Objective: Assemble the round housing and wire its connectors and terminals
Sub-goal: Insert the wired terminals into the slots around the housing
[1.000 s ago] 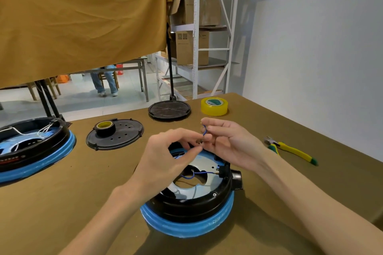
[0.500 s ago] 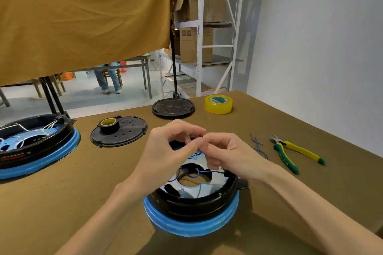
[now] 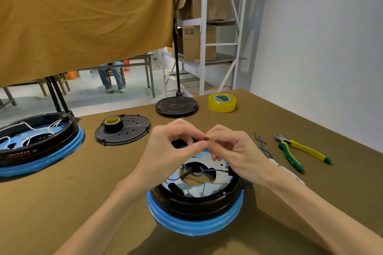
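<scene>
Both hands pinch a small brass terminal [image 3: 206, 138] between fingertips, left hand [image 3: 172, 151] & right hand [image 3: 234, 151] meeting just above the round housing [image 3: 196, 203], near centre of table [image 3: 62, 203]. Blue wire [image 3: 199, 172] loops inside housing. Pliers [image 3: 298, 151] lie right; yellow tape roll [image 3: 222, 102] far right.

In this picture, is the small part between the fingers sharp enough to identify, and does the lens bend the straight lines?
Head view: the small brass part, pinched by the left hand and the right hand, is tiny and slightly soft, so its type cannot be told. Head view: wide-angle distortion leans the shelf rack. Head view: even light, soft shadow under the round housing.
</scene>
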A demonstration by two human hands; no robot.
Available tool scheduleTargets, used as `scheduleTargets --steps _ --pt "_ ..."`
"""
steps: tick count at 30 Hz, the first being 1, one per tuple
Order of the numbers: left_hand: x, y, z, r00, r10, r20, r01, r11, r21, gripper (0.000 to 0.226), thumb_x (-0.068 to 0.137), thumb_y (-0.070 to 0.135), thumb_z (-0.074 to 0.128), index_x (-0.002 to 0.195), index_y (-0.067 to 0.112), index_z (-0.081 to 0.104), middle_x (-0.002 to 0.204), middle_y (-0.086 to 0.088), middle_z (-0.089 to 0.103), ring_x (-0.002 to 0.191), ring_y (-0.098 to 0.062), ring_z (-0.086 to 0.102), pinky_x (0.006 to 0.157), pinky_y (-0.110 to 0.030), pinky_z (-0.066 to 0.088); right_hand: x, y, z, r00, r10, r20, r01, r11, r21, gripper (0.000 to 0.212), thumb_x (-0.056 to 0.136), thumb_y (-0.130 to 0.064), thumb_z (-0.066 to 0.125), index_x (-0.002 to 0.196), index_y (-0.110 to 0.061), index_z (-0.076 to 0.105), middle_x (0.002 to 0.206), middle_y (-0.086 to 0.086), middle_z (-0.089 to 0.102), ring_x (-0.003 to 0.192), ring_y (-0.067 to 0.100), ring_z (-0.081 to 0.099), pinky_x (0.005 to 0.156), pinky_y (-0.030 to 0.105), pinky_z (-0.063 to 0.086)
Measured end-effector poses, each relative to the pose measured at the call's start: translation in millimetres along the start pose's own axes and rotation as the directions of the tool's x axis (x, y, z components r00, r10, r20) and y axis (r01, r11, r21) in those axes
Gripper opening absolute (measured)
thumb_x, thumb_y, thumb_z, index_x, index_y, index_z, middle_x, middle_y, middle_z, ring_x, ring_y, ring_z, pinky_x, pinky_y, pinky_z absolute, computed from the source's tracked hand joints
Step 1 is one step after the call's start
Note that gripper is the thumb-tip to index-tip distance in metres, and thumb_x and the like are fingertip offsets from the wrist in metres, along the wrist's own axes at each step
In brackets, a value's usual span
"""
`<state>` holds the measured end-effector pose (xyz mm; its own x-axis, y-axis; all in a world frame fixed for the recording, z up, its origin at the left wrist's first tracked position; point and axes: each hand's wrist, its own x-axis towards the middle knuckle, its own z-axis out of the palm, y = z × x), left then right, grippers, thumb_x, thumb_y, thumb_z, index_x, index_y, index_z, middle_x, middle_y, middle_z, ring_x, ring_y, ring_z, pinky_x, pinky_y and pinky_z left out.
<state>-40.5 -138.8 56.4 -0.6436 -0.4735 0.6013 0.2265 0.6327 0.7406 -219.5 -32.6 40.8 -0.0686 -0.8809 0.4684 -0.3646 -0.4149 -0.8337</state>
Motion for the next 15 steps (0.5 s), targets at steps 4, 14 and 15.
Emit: scheduleTargets --steps 4,14,15 --pt "0.1 -1.0 -1.3 0.999 0.042 0.018 -0.042 0.999 0.012 0.013 0.081 0.011 0.085 0.094 0.012 0.082 0.088 -0.002 0.071 0.081 -0.022 0.069 0.078 -0.025 0.056 -0.7 -0.1 -0.2 0.999 -0.031 -0.032 0.029 0.998 -0.047 0.026 0.095 -0.017 0.062 0.116 -0.011 0.076 0.105 0.013 0.065 0.081 0.019 0.061 0.072 0.030 0.054" --pt "0.9 -2.4 -4.0 0.995 0.084 0.057 -0.085 0.996 0.016 0.014 0.081 0.011 0.084 0.094 0.009 0.082 0.089 0.001 0.075 0.083 -0.020 0.072 0.079 -0.022 0.056 -1.1 3.5 -1.9 0.999 -0.011 -0.031 0.008 0.996 -0.090 0.027 0.096 -0.021 0.061 0.116 -0.012 0.077 0.105 0.011 0.065 0.088 0.029 0.062 0.074 0.034 0.055" --pt "0.5 -2.4 -4.6 0.994 0.087 0.062 -0.088 0.996 0.018 0.014 0.081 0.010 0.084 0.094 0.008 0.082 0.089 0.002 0.075 0.083 -0.020 0.073 0.079 -0.022 0.056 -0.9 4.0 -2.0 1.000 -0.012 -0.028 0.009 0.995 -0.101 0.027 0.096 -0.022 0.061 0.116 -0.014 0.077 0.105 0.009 0.065 0.088 0.028 0.062 0.074 0.036 0.055"
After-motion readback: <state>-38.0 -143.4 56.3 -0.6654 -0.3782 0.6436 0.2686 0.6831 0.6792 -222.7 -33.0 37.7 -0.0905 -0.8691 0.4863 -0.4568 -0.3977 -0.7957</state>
